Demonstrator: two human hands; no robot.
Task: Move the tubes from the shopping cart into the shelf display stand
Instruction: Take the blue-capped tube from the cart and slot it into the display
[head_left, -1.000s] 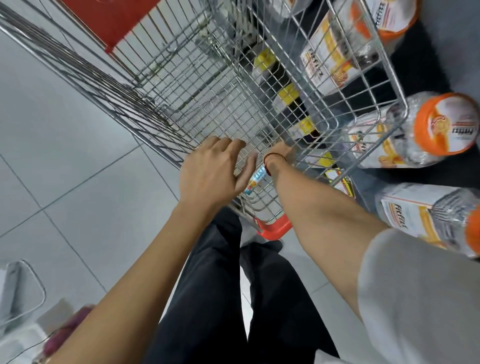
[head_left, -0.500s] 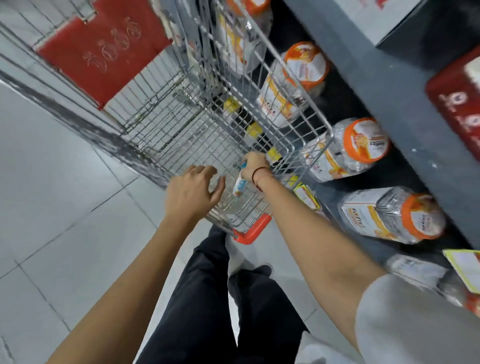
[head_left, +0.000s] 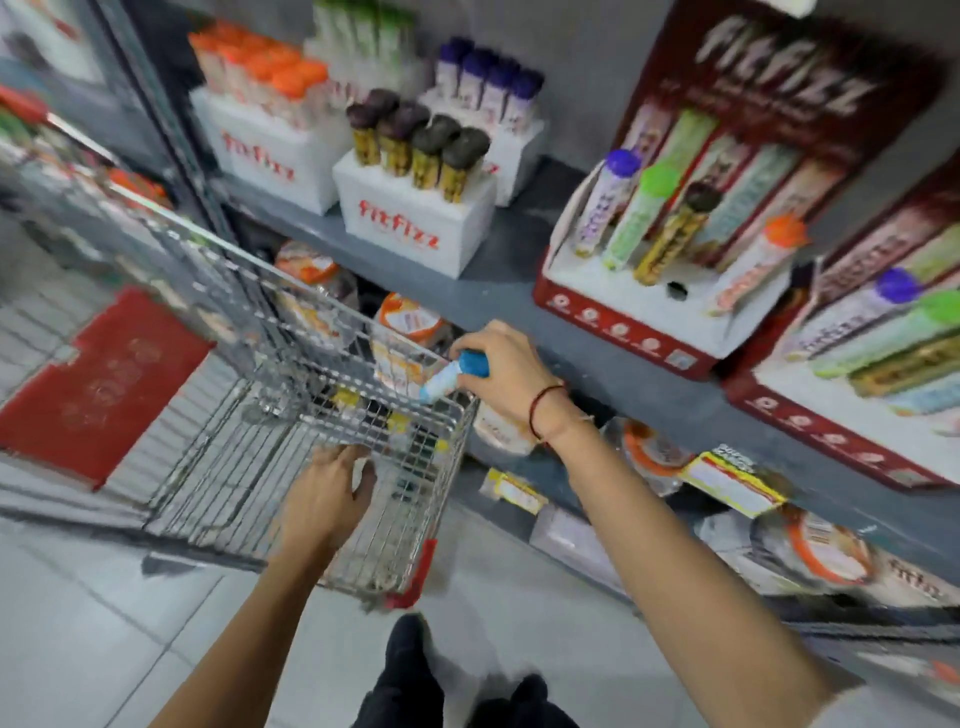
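My right hand (head_left: 506, 366) grips a blue-capped white tube (head_left: 452, 374) and holds it above the near right corner of the wire shopping cart (head_left: 249, 415). My left hand (head_left: 324, 499) rests on the cart's near rim, its fingers curled over the wire. Up on the right of the grey shelf stands the red display stand (head_left: 649, 306), holding purple-, green-, brown- and orange-capped tubes upright. One dark empty hole (head_left: 675, 291) shows in its white base. The picture is blurred by motion.
White fitfizz boxes (head_left: 410, 228) with more tubes stand further left on the shelf. A second red display stand (head_left: 852, 410) is at the far right. Orange-lidded jars (head_left: 410, 322) lie on the lower shelf behind the cart. Grey floor tiles lie below.
My right hand has lifted the blue-capped tube out of the cart, up and to the right. My view has swung up from the cart floor to the shelf. My left hand stays on the rim.
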